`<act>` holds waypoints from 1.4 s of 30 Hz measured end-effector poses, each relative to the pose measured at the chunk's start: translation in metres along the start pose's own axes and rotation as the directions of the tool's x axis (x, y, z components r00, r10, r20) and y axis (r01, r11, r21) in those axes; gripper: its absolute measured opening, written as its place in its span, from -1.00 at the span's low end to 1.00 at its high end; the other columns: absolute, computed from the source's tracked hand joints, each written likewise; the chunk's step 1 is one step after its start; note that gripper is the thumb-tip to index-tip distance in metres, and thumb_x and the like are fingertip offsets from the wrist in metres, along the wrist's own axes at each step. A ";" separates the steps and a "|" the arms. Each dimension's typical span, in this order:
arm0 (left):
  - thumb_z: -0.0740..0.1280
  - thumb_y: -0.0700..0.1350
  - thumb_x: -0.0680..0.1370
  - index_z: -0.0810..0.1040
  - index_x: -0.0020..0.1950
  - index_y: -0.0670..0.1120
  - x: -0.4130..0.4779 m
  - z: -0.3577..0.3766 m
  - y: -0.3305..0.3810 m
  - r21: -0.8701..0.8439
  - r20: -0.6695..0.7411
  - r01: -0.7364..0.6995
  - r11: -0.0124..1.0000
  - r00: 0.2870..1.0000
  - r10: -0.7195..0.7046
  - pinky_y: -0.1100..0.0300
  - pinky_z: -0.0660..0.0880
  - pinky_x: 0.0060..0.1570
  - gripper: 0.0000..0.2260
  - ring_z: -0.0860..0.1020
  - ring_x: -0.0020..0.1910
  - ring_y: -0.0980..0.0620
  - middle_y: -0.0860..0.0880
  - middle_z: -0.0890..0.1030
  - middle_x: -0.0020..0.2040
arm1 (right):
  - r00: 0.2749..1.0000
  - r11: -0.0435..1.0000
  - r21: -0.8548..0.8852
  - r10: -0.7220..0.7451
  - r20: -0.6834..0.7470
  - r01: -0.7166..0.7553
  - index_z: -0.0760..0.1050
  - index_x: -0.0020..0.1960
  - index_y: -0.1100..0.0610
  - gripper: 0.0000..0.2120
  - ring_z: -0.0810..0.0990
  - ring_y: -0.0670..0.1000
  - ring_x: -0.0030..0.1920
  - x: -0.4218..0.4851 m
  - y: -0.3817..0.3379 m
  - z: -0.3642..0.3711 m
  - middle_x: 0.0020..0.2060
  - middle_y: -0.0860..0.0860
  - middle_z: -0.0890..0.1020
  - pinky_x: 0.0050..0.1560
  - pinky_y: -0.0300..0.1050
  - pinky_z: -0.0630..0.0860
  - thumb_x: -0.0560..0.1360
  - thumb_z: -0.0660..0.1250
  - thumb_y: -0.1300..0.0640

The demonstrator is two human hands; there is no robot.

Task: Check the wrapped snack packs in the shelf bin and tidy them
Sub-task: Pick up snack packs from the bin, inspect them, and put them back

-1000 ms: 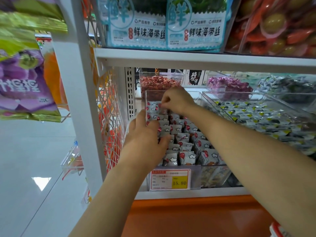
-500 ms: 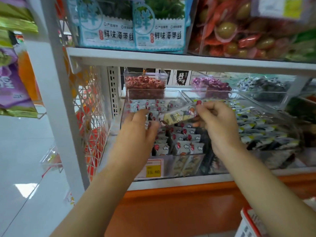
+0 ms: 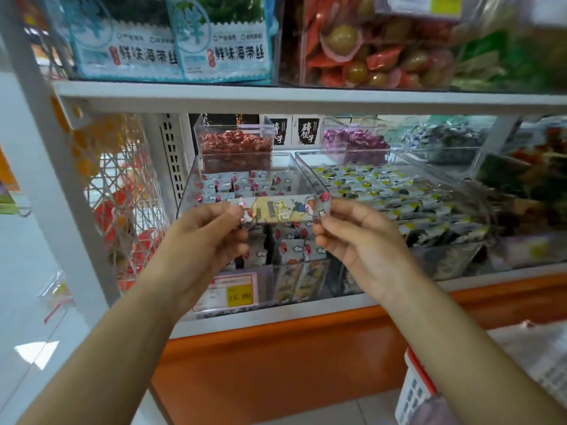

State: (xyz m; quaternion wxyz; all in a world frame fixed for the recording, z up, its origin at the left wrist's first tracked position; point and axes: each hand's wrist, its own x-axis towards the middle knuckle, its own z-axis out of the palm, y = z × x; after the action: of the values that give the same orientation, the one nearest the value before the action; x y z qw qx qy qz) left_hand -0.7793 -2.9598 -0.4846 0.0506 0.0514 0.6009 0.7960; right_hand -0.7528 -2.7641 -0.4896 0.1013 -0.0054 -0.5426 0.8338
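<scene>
In the middle of the frame both hands hold one snack pack (image 3: 280, 210) level, stretched sideways between them. The left hand (image 3: 208, 240) pinches the pack's left end between thumb and curled fingers, and the right hand (image 3: 359, 237) pinches its right end the same way. The pack is a pale, yellowish wrapper with cartoon print, and it sits in front of the clear bin (image 3: 308, 171), above the bin's near half and apart from the stock inside. The bin stands on the lower shelf, centre left of the frame, and holds rows of grey packs (image 3: 245, 185) with red dots and white clouds. A price tag (image 3: 233, 291) with a yellow patch reading 15.80 is on the bin's front, below the left hand. Just right of it is a second clear bin of black, white and yellow packs (image 3: 383, 185). Behind, at centre, smaller tubs hold red sweets (image 3: 234, 142) and purple sweets (image 3: 352, 141). On the shelf above, upper left, stand blue seaweed bags (image 3: 171, 41). A white and red basket (image 3: 414, 391) is at lower right.
</scene>
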 end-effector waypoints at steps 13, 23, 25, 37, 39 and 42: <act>0.26 -0.41 0.43 0.52 0.00 -0.19 0.002 0.002 0.002 -0.250 0.011 0.009 0.968 1.000 -0.006 0.32 0.56 -0.32 -0.78 0.65 -0.34 0.06 -0.15 0.52 -0.17 | 0.996 0.981 0.177 0.084 -0.037 -0.077 0.49 0.00 0.26 -0.84 0.67 0.01 -0.35 0.003 0.002 0.005 -0.30 0.13 0.63 -0.40 -0.23 0.57 0.52 0.19 0.43; 0.38 -0.07 0.33 0.58 -0.15 -0.10 -0.004 0.004 0.001 0.056 0.111 -0.074 0.996 0.992 0.068 0.31 0.56 -0.24 -0.84 0.65 -0.18 0.04 -0.09 0.66 -0.13 | 0.984 0.977 -0.128 -0.176 -0.034 0.171 0.52 -0.10 0.22 -0.89 0.66 0.06 -0.27 0.002 0.006 0.004 -0.22 0.13 0.60 -0.30 -0.18 0.59 0.53 0.24 0.35; 0.39 -0.10 0.31 0.55 -0.11 -0.10 -0.004 0.004 0.001 0.084 0.079 -0.108 0.991 0.992 0.101 0.32 0.56 -0.22 -0.81 0.66 -0.16 0.02 -0.07 0.66 -0.14 | 0.985 0.976 -0.130 -0.174 0.002 0.173 0.54 -0.12 0.21 -0.92 0.66 0.10 -0.21 0.001 0.006 0.005 -0.15 0.18 0.63 -0.28 -0.14 0.60 0.52 0.30 0.22; 0.43 -0.29 0.40 0.55 0.09 0.13 -0.004 0.002 0.002 0.401 0.100 -0.225 0.888 0.974 0.202 0.32 0.55 -0.23 -0.61 0.62 -0.11 0.06 -0.01 0.55 -0.02 | 0.962 0.834 -0.486 -0.268 0.057 0.261 0.62 -0.06 0.02 -0.91 0.65 -0.03 -0.07 0.001 0.009 0.003 -0.14 -0.03 0.68 -0.04 0.01 0.62 0.44 0.40 0.13; 0.43 -0.29 0.41 0.56 0.10 0.15 -0.007 0.004 0.003 0.422 0.139 -0.231 0.877 0.972 0.190 0.40 0.50 -0.29 -0.60 0.60 -0.17 0.11 0.01 0.54 -0.02 | 0.946 0.796 -0.528 -0.319 0.049 0.296 0.62 -0.12 0.04 -0.96 0.64 -0.04 -0.12 0.001 0.008 0.003 -0.21 -0.02 0.67 -0.04 -0.02 0.61 0.45 0.40 0.12; 0.42 -0.27 0.42 0.56 0.10 0.15 -0.009 0.008 0.003 0.480 0.194 -0.258 0.839 0.963 0.186 0.44 0.50 -0.27 -0.62 0.58 -0.08 0.13 0.02 0.56 0.01 | 0.908 0.690 -0.631 -0.415 0.056 0.354 0.60 -0.18 0.15 -0.87 0.60 0.01 -0.22 0.002 0.007 0.003 -0.29 0.05 0.63 -0.15 -0.06 0.55 0.47 0.37 0.10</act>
State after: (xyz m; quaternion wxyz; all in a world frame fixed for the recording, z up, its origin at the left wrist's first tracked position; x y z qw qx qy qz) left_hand -0.7689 -2.9544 -0.4796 -0.0154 0.1877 0.7715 0.6077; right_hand -0.7562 -2.7692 -0.4945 0.2905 0.0369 -0.7726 0.5634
